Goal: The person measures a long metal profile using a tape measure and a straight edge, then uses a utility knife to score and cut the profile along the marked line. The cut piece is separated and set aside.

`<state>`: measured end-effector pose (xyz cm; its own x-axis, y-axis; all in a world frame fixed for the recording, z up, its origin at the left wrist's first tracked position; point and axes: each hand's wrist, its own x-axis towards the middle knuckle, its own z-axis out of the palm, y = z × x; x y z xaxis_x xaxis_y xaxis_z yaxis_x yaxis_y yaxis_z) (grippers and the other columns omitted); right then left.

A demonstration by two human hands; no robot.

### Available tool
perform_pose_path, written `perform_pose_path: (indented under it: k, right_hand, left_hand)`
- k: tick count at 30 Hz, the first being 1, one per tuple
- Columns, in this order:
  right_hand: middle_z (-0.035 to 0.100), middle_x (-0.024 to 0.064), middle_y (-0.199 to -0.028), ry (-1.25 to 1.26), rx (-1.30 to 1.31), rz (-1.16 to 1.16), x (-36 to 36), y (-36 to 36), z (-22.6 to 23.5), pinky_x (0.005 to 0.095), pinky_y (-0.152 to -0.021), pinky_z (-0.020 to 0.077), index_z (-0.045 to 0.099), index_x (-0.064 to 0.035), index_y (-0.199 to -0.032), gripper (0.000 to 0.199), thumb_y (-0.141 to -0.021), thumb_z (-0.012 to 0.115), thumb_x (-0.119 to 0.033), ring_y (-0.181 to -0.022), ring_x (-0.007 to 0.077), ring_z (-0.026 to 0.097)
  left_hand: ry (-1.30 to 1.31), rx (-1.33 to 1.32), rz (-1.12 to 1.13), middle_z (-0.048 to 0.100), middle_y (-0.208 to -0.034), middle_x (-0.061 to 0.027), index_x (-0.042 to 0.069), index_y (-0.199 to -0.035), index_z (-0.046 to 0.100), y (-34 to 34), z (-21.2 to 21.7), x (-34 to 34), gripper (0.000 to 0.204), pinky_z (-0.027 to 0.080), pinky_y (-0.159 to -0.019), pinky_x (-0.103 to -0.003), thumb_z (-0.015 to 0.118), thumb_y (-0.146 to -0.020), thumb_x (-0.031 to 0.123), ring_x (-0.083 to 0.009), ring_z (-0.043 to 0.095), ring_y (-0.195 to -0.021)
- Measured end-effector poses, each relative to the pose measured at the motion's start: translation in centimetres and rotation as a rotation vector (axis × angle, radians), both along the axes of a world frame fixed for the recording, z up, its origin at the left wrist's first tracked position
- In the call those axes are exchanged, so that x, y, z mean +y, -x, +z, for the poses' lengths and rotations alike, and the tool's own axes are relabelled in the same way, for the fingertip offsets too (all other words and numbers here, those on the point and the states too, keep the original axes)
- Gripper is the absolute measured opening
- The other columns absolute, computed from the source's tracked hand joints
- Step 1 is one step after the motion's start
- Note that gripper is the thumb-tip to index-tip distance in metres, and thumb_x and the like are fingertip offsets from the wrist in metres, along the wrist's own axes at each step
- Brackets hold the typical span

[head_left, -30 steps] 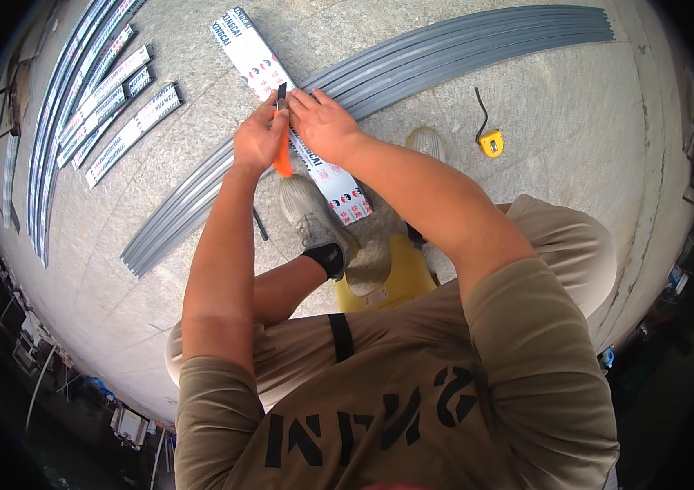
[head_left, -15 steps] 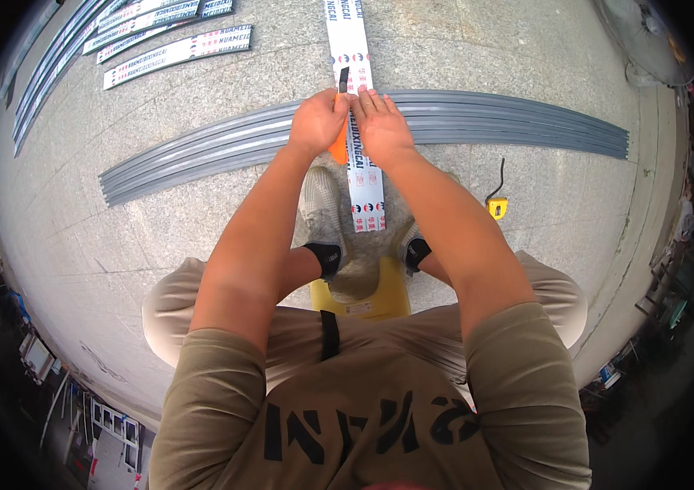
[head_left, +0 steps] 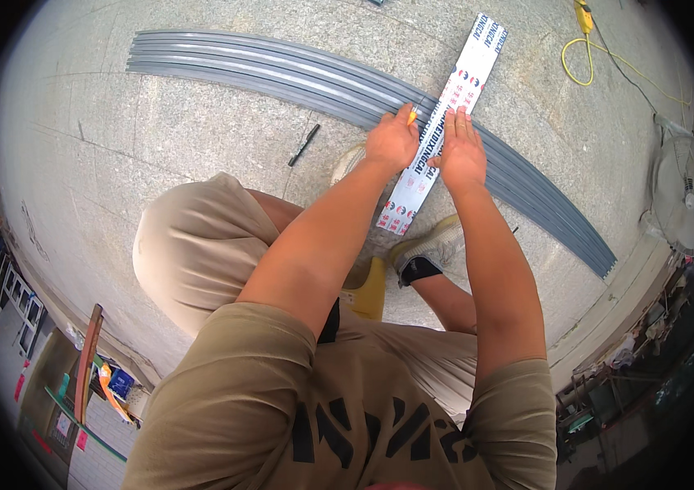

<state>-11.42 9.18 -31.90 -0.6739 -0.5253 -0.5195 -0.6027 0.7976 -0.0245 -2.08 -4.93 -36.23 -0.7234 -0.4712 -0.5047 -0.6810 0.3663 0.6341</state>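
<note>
My left hand (head_left: 392, 143) is closed around a utility knife (head_left: 412, 116); only its yellow-orange end and a thin tip show past the fingers, at the left edge of a long flat strip (head_left: 402, 204). White printed film covers the strip, which lies slantwise across a bundle of grey ribbed profiles (head_left: 257, 65). Flat on the strip's right side rests my right hand (head_left: 463, 155), fingers stretched forward and nothing gripped. The strip's near end reaches between my shoes.
A black marker pen (head_left: 303, 145) lies on the stone floor left of my hands. Beneath me is a yellow stool (head_left: 367, 294). A fan (head_left: 688, 196) stands at far right, near a yellow cable (head_left: 580, 77). Clutter lines the lower edges.
The view has swung, so strip and profiles now slant differently. The knife's orange body, plain before, is mostly hidden in my left hand. My right hand stays pressed on the strip.
</note>
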Motion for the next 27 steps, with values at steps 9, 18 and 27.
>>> perform_pose_path:
  k: [9, 18, 27]
  right_hand:
    - [0.033, 0.0202, -0.187, 0.044, 0.014, 0.004, 0.0, -0.1, 0.0, 0.0426, -0.138, 0.035, 0.035, -0.0058, -0.18, 0.131, -0.073, 0.105, -0.031, -0.172, 0.032, 0.036]
    - [0.032, 0.0204, -0.188, 0.025, 0.01, -0.008, -0.4, -0.1, 0.3, 0.0415, -0.138, 0.0359, 0.035, -0.0056, -0.18, 0.131, -0.072, 0.106, -0.03, -0.172, 0.0327, 0.037]
    - [0.029, 0.0166, -0.19, 0.004, -0.014, -0.028, -0.2, 0.0, -0.2, 0.0435, -0.139, 0.0335, 0.031, -0.0086, -0.182, 0.13, -0.077, 0.104, -0.032, -0.174, 0.0283, 0.032]
  left_hand:
    - [-0.129, 0.051, 0.065, 0.071, -0.131, -0.0287, 0.02, -0.163, 0.064, 1.0, -0.6, 1.3, 0.051, 0.057, -0.111, -0.054, 0.052, -0.118, 0.038, -0.048, 0.072, -0.122]
    - [-0.143, 0.098, 0.086, 0.075, -0.129, -0.0283, 0.02, -0.157, 0.069, 1.3, -1.3, 1.7, 0.047, 0.058, -0.111, -0.055, 0.052, -0.116, 0.036, -0.046, 0.073, -0.125]
    - [-0.253, 0.026, 0.072, 0.077, -0.138, -0.0264, 0.014, -0.154, 0.071, 2.4, 0.6, 0.8, 0.048, 0.055, -0.114, -0.056, 0.049, -0.117, 0.035, -0.0469, 0.071, -0.13]
